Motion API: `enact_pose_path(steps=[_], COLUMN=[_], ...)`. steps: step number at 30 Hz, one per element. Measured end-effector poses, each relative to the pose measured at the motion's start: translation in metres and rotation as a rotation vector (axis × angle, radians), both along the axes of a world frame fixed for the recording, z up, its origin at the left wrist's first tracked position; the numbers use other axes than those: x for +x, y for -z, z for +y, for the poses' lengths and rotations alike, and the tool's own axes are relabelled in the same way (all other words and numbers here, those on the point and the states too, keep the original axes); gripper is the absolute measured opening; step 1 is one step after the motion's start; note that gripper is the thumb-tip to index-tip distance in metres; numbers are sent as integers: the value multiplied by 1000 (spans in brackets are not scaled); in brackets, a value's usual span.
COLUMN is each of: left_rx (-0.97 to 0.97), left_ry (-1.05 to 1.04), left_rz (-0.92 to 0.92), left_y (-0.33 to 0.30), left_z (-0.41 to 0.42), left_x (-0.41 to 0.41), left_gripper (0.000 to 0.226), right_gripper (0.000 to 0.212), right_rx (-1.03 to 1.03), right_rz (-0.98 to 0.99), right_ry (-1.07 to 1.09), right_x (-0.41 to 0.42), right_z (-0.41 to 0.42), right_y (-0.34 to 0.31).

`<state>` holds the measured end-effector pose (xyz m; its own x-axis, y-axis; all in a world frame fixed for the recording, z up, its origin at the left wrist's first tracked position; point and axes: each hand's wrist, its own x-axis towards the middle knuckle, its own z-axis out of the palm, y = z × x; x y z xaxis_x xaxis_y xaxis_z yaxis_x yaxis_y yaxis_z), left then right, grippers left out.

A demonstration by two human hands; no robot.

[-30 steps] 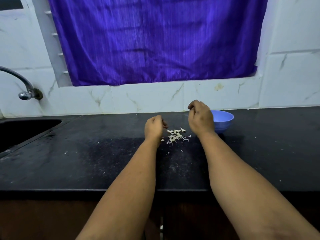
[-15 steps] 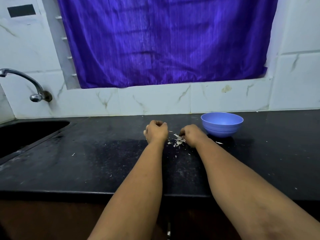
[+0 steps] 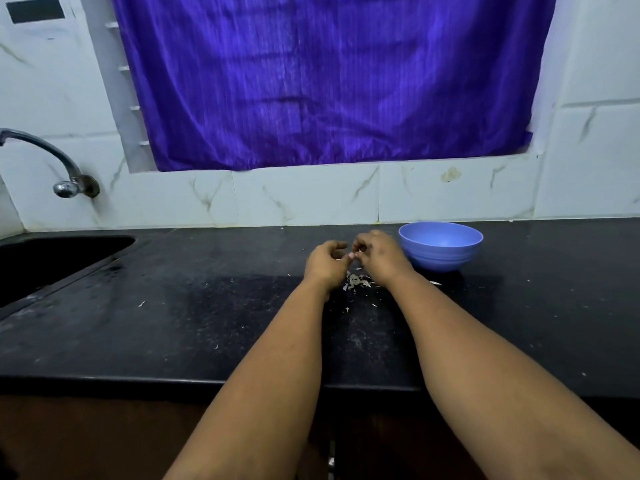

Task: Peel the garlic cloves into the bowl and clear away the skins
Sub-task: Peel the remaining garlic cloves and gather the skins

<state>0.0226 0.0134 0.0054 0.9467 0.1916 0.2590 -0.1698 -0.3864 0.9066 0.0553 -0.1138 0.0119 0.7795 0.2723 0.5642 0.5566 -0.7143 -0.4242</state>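
My left hand [image 3: 325, 263] and my right hand [image 3: 380, 257] meet fingertip to fingertip just above the black counter [image 3: 194, 317]. Between the fingertips they pinch a small pale piece that looks like a garlic clove [image 3: 356, 253], mostly hidden by the fingers. Right below the hands lies a small heap of papery garlic skins [image 3: 356, 282]. A blue bowl [image 3: 440, 247] stands on the counter just to the right of my right hand; what lies inside it cannot be seen from here.
A dark sink [image 3: 52, 261] is sunk into the counter at the far left, with a metal tap [image 3: 65, 174] on the wall above it. A tiled wall and a purple curtain [image 3: 329, 81] close off the back. Stray skin flakes dot the counter.
My right hand came back from over the bowl, dipped to the skin heap, then rose to meet my left hand. Both hands now pinch together above the heap.
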Motion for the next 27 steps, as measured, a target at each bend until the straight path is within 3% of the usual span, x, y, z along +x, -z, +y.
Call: enact_pose_path(steps=[6,13,19,27], left_rx=[-74,-165,-82,176], left_ry=[-11,-192,-268,-356], left_rz=[-15,6,49,142], left_y=[-3,-4,-4,-8], left_z=[2,8,12,16], left_x=[-5,2,1,-7], left_gripper=[7,23,27,18], right_gripper=[8,9,7,16], right_rx=[172,286,310,679], right_rz=[64,74,46,204], right_ry=[-86,20,81,-7], right_x=[-8,-9,-9,-17], right_z=[3,-5,-10,-6], right_y=[0,-5,-5,-13])
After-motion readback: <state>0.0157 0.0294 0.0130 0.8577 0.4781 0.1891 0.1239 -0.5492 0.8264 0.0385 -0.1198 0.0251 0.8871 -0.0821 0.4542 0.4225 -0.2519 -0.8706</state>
